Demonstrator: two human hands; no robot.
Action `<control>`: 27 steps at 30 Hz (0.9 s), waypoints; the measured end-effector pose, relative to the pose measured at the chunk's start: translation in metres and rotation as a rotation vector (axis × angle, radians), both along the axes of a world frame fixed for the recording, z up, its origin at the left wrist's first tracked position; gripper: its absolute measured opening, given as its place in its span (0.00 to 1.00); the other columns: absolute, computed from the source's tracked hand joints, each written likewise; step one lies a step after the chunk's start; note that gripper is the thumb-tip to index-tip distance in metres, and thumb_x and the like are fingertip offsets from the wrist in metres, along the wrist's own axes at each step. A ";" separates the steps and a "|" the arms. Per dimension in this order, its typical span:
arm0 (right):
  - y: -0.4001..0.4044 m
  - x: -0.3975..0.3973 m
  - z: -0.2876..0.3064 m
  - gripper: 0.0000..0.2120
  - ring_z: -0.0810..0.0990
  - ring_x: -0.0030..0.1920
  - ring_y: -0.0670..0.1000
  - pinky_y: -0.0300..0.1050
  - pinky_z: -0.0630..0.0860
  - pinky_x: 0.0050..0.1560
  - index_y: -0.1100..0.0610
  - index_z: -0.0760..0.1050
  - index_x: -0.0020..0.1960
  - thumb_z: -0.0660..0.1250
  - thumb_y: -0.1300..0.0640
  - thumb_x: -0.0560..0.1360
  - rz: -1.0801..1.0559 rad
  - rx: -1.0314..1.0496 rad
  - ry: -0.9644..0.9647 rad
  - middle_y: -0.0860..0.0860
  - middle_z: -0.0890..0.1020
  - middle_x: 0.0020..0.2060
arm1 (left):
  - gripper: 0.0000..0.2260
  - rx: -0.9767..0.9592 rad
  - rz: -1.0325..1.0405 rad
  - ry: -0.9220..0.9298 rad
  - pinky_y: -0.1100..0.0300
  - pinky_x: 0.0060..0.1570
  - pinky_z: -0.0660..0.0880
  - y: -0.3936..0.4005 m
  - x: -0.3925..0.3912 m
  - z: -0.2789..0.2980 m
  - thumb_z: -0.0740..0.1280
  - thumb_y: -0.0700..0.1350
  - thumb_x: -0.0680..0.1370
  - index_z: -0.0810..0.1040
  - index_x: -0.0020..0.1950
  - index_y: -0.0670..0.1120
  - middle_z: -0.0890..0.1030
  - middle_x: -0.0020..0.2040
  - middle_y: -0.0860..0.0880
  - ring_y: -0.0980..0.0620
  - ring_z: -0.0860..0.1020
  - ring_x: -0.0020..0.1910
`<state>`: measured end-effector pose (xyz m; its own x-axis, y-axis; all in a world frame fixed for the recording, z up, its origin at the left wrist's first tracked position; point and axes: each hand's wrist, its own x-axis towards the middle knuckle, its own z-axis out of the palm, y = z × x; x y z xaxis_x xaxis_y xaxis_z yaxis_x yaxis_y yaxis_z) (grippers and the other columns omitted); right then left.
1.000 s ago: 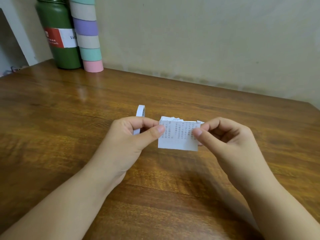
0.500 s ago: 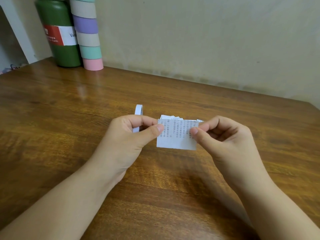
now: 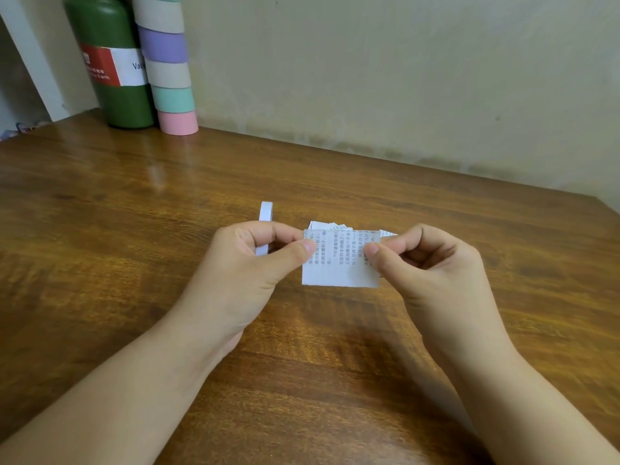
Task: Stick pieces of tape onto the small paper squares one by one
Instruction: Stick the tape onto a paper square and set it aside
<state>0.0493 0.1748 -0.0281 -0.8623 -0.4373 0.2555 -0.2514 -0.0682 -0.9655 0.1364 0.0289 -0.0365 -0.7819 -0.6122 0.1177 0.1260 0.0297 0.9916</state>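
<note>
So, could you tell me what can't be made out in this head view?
- Tape roll: lower part hidden behind the left hand.
- Paper pile: mostly behind the held paper square.
- Printed text on the square: too small to read.
- Green bottle: top cut off by the frame edge.

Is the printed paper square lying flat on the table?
No, both hands hold the paper square by its upper corners above the table.

There is only one view, from the person's head. It looks forward and down, from close above and behind the place where both hands (image 3: 335, 260) pinch. The wooden table (image 3: 100, 203) stretches beyond this grip until the wall (image 3: 402, 78).
</note>
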 end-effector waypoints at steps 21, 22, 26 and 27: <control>0.005 0.001 0.004 0.21 0.81 0.43 0.48 0.42 0.75 0.50 0.44 0.69 0.58 0.71 0.62 0.72 0.082 0.161 0.352 0.46 0.82 0.39 | 0.08 -0.252 -0.261 -0.067 0.62 0.36 0.68 0.000 0.000 -0.004 0.76 0.50 0.68 0.83 0.40 0.46 0.78 0.37 0.36 0.51 0.71 0.35; 0.004 0.002 0.004 0.22 0.81 0.43 0.48 0.40 0.76 0.49 0.44 0.69 0.58 0.72 0.62 0.71 0.089 0.148 0.346 0.46 0.83 0.39 | 0.07 -0.240 -0.250 -0.049 0.62 0.37 0.70 0.001 0.000 -0.004 0.74 0.49 0.68 0.84 0.40 0.45 0.80 0.39 0.37 0.51 0.72 0.35; 0.001 0.003 0.004 0.13 0.83 0.43 0.45 0.35 0.77 0.45 0.49 0.76 0.52 0.73 0.57 0.70 0.083 0.155 0.126 0.49 0.84 0.40 | 0.06 -0.092 -0.176 -0.011 0.64 0.40 0.76 0.001 -0.003 -0.006 0.71 0.48 0.65 0.84 0.37 0.47 0.84 0.39 0.44 0.55 0.79 0.38; 0.000 0.002 0.004 0.07 0.82 0.41 0.45 0.35 0.76 0.44 0.52 0.78 0.47 0.73 0.56 0.70 0.101 0.178 0.075 0.50 0.84 0.38 | 0.04 -0.034 -0.153 0.004 0.67 0.36 0.74 0.001 -0.004 -0.006 0.71 0.48 0.65 0.83 0.35 0.48 0.83 0.36 0.48 0.58 0.79 0.36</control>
<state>0.0516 0.1751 -0.0244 -0.7932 -0.5645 0.2286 -0.3237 0.0729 -0.9433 0.1325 0.0294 -0.0423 -0.8655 -0.4811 0.1396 0.1354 0.0436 0.9898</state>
